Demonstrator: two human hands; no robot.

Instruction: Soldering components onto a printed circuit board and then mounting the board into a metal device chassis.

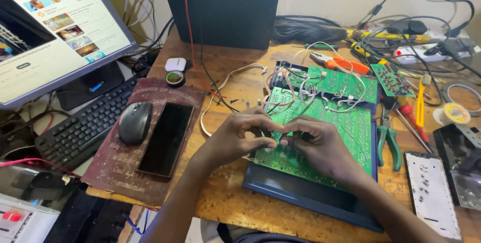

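Your left hand [240, 135] and right hand [318, 145] pinch something small over the green board [345, 127]; I cannot tell what. Keep both wrists low, and avoid the white wires [300, 90].

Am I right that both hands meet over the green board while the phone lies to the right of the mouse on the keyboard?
Not quite. The head view shows the left hand and right hand meeting over the green board, and the phone lies right of the mouse, but both rest on a maroon book, not on the keyboard.
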